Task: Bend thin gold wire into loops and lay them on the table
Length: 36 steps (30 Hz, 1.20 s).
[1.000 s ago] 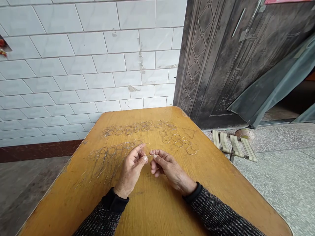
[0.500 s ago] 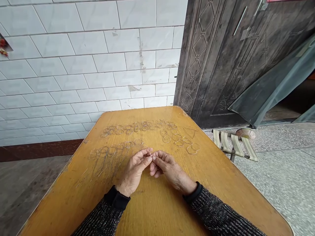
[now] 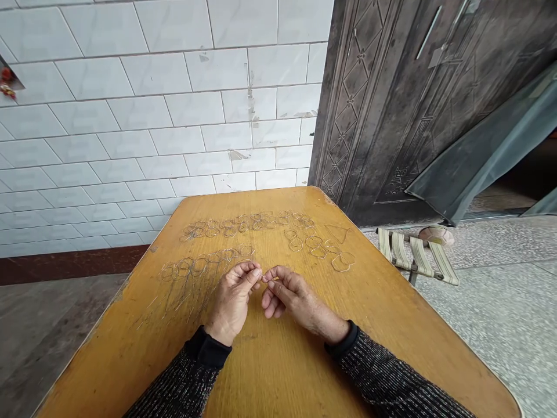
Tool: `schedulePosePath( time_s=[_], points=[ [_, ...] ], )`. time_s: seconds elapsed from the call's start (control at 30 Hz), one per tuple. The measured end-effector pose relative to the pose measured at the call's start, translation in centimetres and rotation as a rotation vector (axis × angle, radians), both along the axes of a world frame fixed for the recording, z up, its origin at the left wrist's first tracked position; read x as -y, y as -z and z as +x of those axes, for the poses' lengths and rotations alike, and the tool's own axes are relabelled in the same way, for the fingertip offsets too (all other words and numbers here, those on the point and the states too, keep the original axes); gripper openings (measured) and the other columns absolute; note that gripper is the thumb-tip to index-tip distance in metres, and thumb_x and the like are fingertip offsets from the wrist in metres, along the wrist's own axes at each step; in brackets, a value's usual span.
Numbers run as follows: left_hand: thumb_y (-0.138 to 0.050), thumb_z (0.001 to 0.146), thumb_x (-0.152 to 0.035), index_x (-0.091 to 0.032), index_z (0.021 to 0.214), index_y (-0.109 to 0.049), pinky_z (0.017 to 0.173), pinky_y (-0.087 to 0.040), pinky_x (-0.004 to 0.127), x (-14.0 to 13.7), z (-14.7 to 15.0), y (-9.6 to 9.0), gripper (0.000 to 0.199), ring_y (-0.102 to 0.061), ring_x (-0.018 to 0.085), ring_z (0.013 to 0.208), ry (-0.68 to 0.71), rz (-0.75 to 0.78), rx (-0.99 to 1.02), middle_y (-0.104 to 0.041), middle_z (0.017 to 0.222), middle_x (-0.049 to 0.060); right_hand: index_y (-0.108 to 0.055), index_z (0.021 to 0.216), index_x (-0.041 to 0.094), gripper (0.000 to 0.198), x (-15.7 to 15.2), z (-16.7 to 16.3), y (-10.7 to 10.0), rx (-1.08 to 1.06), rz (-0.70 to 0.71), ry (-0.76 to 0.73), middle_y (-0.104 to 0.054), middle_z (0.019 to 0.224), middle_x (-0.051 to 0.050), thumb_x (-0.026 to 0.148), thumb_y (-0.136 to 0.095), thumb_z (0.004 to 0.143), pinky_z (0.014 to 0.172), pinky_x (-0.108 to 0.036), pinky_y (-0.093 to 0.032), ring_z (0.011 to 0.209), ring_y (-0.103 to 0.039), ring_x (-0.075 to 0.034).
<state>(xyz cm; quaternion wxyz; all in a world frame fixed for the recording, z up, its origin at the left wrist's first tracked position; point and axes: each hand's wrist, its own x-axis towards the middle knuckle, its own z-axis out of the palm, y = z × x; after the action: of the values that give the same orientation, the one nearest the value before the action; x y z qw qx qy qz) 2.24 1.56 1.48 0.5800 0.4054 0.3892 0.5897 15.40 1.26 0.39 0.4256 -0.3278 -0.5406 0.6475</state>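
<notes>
Over the middle of the wooden table point(image 3: 296, 360), my left hand point(image 3: 232, 299) and my right hand point(image 3: 296, 296) meet at their fingertips. Both pinch a thin copper-coloured wire, mostly hidden by the fingers. Left of my left hand lie looped wires point(image 3: 198, 266) with long straight tails. Farther back, a row of wire loops point(image 3: 228, 226) stretches across the table. Several more wire rings point(image 3: 317, 247) are beyond my right hand, beside a wire bent into a triangle point(image 3: 339, 233).
A white tiled wall point(image 3: 174, 116) stands behind the table. To the right are a dark carved door point(image 3: 374, 116), a grey-green curtain point(image 3: 478, 151) and a folding stool point(image 3: 413, 252) with striped straps. A round ball-like object point(image 3: 436, 235) is behind the stool.
My left hand's fingertips have drawn slightly left, and both hands' fingers have shifted their pinch on the wire. The loops on the table lie as before.
</notes>
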Motion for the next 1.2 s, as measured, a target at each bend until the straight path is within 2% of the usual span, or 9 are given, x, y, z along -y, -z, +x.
schedulePosePath(
  time_s=[0.1, 0.23, 0.33, 0.63, 0.93, 1.1, 1.2],
  points=[
    [-0.072, 0.060, -0.025, -0.016, 0.072, -0.060, 0.063, -0.040, 0.022, 0.0, -0.1, -0.1, 0.019, -0.053, 0.009, 0.066, 0.023, -0.032, 0.039, -0.057, 0.071, -0.002, -0.044, 0.082, 0.018, 0.033, -0.1, -0.1, 0.1, 0.021, -0.020, -0.004, -0.059, 0.054, 0.004, 0.050, -0.051, 0.076, 0.039, -0.018, -0.038, 0.041, -0.056, -0.009],
    [-0.072, 0.061, -0.024, -0.015, 0.075, -0.061, 0.063, -0.040, 0.022, -0.3, -0.5, 0.1, 0.020, -0.054, 0.009, 0.067, 0.066, -0.038, -0.004, -0.058, 0.074, -0.001, -0.043, 0.079, 0.018, 0.034, -0.1, -0.1, -0.1, 0.065, -0.044, 0.007, -0.058, 0.050, 0.005, 0.051, -0.050, 0.075, 0.036, -0.017, -0.036, 0.038, -0.055, -0.009],
    [-0.072, 0.061, -0.022, -0.015, 0.073, -0.061, 0.062, -0.040, 0.021, -0.4, -0.6, 0.2, 0.018, -0.053, 0.008, 0.064, 0.042, -0.035, 0.007, -0.058, 0.071, -0.001, -0.043, 0.081, 0.018, 0.034, 0.0, 0.0, -0.3, 0.082, -0.025, -0.004, -0.058, 0.051, 0.005, 0.051, -0.049, 0.076, 0.037, -0.017, -0.037, 0.038, -0.056, -0.009],
    [-0.077, 0.053, -0.016, -0.014, 0.069, -0.062, 0.060, -0.043, 0.016, -0.8, -0.9, 0.0, 0.023, -0.053, 0.004, 0.063, -0.034, -0.101, 0.232, -0.058, 0.071, -0.003, -0.043, 0.084, 0.018, 0.035, 0.3, 0.0, -0.5, 0.135, 0.007, -0.075, -0.057, 0.051, 0.005, 0.053, -0.042, 0.079, 0.037, -0.017, -0.037, 0.039, -0.055, -0.009],
    [-0.072, 0.058, -0.005, -0.013, 0.069, -0.062, 0.057, -0.044, 0.014, -1.7, -2.3, -0.6, 0.016, -0.053, 0.004, 0.062, -0.056, -0.100, 0.388, -0.058, 0.072, -0.002, -0.045, 0.075, 0.017, 0.032, 0.7, 0.5, -1.5, 0.132, -0.055, -0.138, -0.061, 0.057, 0.001, 0.048, -0.050, 0.077, 0.041, -0.018, -0.038, 0.045, -0.059, -0.009],
    [-0.073, 0.057, -0.006, -0.012, 0.068, -0.063, 0.058, -0.045, 0.015, -1.7, -2.5, -0.7, 0.016, -0.053, 0.005, 0.064, -0.034, -0.085, 0.363, -0.058, 0.072, -0.001, -0.046, 0.076, 0.016, 0.033, 0.2, 0.9, -1.0, 0.099, -0.097, -0.158, -0.063, 0.059, 0.000, 0.048, -0.054, 0.075, 0.044, -0.019, -0.040, 0.048, -0.060, -0.010],
    [-0.073, 0.061, -0.012, -0.015, 0.081, -0.064, 0.061, -0.047, 0.018, -1.3, -2.4, -1.0, 0.022, -0.055, 0.008, 0.070, 0.018, -0.054, 0.297, -0.059, 0.081, 0.000, -0.048, 0.080, 0.016, 0.034, -0.1, 1.0, -0.7, 0.032, -0.112, -0.136, -0.063, 0.058, 0.000, 0.049, -0.054, 0.074, 0.044, -0.019, -0.041, 0.046, -0.060, -0.010]
  ],
)
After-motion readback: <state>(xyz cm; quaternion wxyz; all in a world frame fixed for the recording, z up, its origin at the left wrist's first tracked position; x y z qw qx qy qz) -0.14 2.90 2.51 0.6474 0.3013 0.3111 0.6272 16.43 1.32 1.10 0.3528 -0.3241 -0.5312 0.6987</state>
